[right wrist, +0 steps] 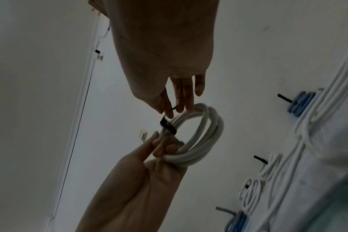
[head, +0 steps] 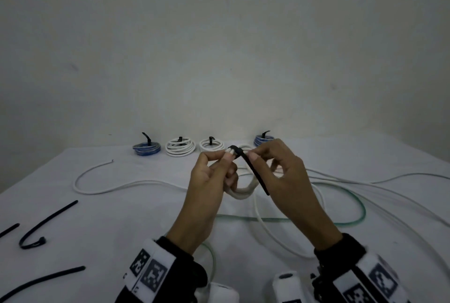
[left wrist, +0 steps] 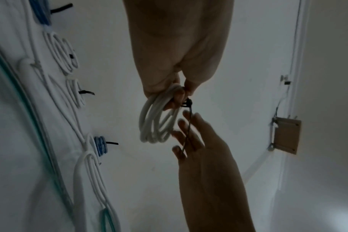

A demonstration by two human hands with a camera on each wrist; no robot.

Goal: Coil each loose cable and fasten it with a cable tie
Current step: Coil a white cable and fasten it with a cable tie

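Note:
A small white cable coil (head: 243, 190) is held up above the table between both hands. My left hand (head: 227, 156) grips one side of the coil (left wrist: 155, 124) with curled fingers. A black cable tie (head: 255, 176) is looped round the coil's strands beside those fingers, and its tail slants down to the right. My right hand (head: 252, 156) pinches the tie close to the loop. In the right wrist view the tie (right wrist: 168, 125) wraps the coil (right wrist: 201, 138) just below my right hand (right wrist: 169, 112). The tie's head (left wrist: 188, 103) is dark and blurred.
Two blue coils (head: 146, 149) (head: 263, 139) and two white coils (head: 180, 148) (head: 211, 145), each tied, line the table's back edge. A loose white cable (head: 97, 181) and a greenish cable (head: 341, 205) sprawl under my hands. Spare black ties (head: 48, 224) lie at front left.

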